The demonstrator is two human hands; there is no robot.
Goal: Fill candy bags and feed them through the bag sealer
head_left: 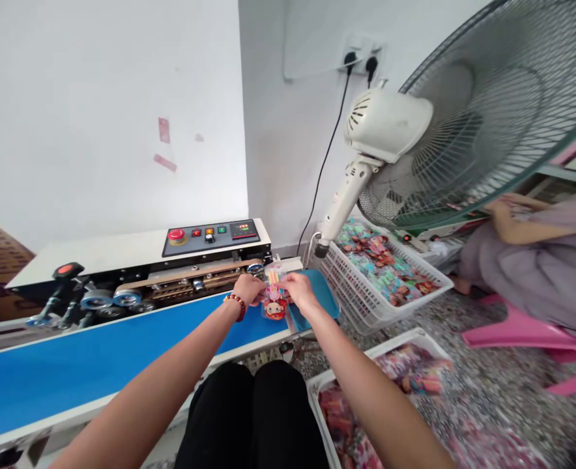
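Note:
Between my two hands is a clear plastic packet [274,301] with a red-haired cartoon doll figure in it, its head toward me. My left hand [249,290], a beaded bracelet at the wrist, pinches the packet's left edge. On the other edge my right hand [298,290] grips it with thumb and fingers. Both hands are over the right end of the blue conveyor belt [171,332] of a sealing machine [210,277]. A blue tray [324,293] lies just beyond my right hand.
A large standing fan [390,124] leans in from the right. White baskets [361,299] hold many packets; another basket [417,335] stands on the floor near my legs. At right, a seated person [527,260] works beside a pink stool [522,332]. A black cord [334,137] hangs along the wall.

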